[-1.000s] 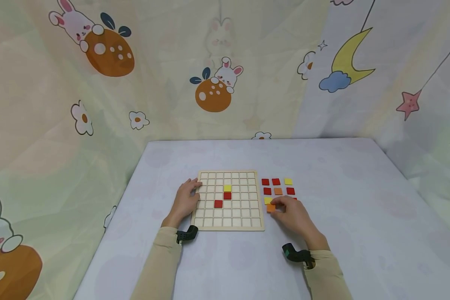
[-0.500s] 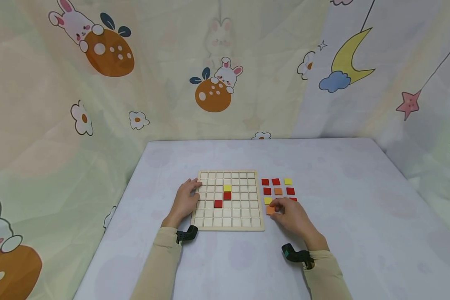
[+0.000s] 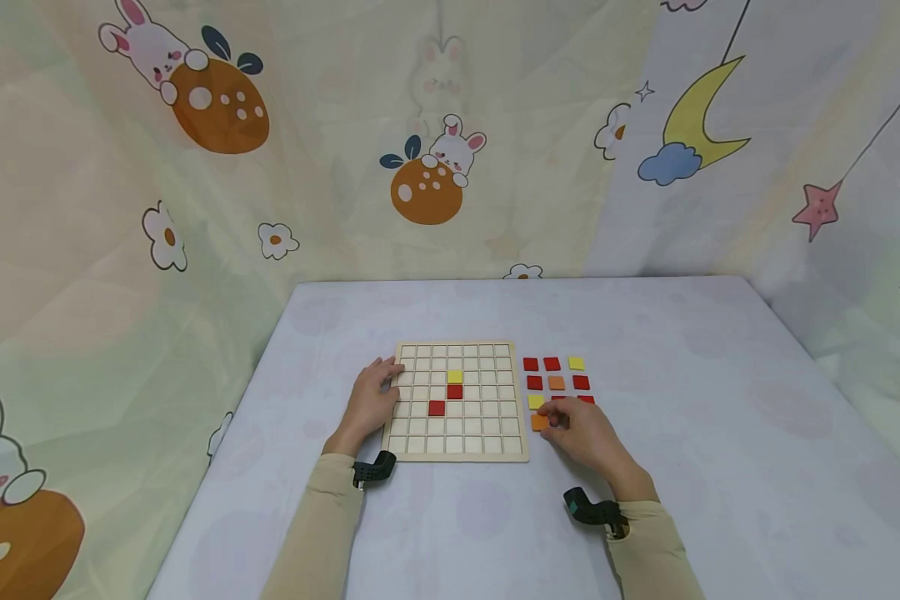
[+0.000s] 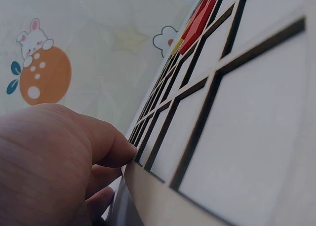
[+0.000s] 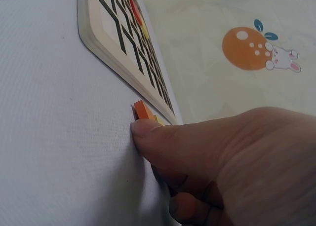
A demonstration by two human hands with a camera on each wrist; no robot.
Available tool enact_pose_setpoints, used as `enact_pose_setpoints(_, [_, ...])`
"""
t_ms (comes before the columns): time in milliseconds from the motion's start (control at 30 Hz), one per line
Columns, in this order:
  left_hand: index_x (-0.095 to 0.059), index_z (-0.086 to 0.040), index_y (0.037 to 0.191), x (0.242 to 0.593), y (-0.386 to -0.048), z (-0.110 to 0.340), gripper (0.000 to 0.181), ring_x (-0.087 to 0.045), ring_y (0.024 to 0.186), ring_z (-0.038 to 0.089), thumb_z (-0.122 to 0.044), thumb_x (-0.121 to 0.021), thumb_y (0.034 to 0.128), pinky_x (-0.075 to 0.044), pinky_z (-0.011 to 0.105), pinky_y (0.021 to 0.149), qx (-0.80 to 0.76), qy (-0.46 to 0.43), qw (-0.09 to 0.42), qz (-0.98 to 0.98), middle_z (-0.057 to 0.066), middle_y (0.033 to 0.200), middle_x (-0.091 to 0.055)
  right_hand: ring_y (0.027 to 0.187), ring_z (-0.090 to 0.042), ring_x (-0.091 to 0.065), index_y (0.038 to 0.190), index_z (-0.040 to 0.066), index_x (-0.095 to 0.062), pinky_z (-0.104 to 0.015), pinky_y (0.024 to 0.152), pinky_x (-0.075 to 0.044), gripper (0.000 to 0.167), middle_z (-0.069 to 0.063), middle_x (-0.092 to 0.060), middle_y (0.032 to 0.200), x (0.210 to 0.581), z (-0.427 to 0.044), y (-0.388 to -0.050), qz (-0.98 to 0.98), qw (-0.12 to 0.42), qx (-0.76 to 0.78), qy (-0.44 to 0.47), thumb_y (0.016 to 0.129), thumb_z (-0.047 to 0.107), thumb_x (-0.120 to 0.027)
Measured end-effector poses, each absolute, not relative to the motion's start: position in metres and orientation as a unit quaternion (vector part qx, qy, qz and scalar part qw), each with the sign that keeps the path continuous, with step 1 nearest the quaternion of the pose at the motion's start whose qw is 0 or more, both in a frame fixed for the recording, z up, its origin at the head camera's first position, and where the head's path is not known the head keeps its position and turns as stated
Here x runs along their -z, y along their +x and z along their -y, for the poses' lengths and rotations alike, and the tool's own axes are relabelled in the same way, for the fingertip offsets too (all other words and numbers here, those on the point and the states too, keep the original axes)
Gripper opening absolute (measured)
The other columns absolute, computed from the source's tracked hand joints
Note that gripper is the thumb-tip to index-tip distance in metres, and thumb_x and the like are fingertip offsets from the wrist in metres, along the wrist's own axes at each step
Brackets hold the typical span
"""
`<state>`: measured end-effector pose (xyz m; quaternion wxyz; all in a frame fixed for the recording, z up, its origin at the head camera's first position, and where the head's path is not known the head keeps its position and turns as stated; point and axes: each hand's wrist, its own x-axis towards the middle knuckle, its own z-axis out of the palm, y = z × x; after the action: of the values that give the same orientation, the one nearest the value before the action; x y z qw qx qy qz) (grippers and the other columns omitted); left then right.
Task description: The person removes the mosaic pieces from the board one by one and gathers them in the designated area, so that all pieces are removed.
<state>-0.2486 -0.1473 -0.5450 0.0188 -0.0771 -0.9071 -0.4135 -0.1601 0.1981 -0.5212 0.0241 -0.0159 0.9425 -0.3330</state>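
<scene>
A wooden grid board [image 3: 457, 457] lies on the table with a yellow tile [image 3: 455, 377] and two red tiles, one directly below the yellow and one lower left [image 3: 437, 408]. My left hand [image 3: 369, 400] holds the board's left edge; in the left wrist view the thumb [image 4: 111, 144] lies on the rim with curled fingers below it. Right of the board, my right hand [image 3: 587, 432] pinches an orange tile [image 3: 539, 422]. In the right wrist view the thumb covers most of this orange tile [image 5: 142, 109], low at the tabletop.
Beyond the right hand, loose tiles sit in rough rows, among them a red tile [image 3: 531, 364], a yellow tile [image 3: 577, 363] and another orange tile [image 3: 557, 382]. The hand partly hides the nearest row. A printed cloth [image 3: 330, 150] hangs behind the table.
My right hand has shifted the orange tile slightly toward me, leaving a gap below the yellow tile. My left hand and the board have not moved.
</scene>
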Motion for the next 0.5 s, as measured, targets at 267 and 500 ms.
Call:
enact_pose_setpoints(267, [-0.061,-0.006,0.131,0.5459,-0.249,0.1474,0.041,-0.025,0.146,0.029,-0.004,-0.052,0.0914,-0.016,0.048,0.122,0.418,-0.077,0.023,0.905,0.008,0.15,-0.044,0.078,-0.017,-0.051,0.105,0.011,-0.071,-0.027,0.066,-0.047,0.026,0.002,-0.059,0.082,0.5208,-0.1985,-0.1606,-0.943,0.026,0.332,-0.018,0.08,0.008,-0.078])
enact_pose_setpoints(500, [-0.063,-0.006,0.13,0.5453,-0.248,0.1469,0.039,-0.025,0.146,0.029,-0.005,-0.053,0.0918,-0.016,0.047,0.123,0.422,-0.076,0.027,0.903,0.008,0.15,-0.045,0.079,-0.017,-0.051,0.106,0.011,-0.071,-0.026,0.066,-0.047,0.026,0.002,-0.058,0.082,0.5207,-0.1994,-0.16,-0.942,0.025,0.335,-0.015,0.081,0.01,-0.078])
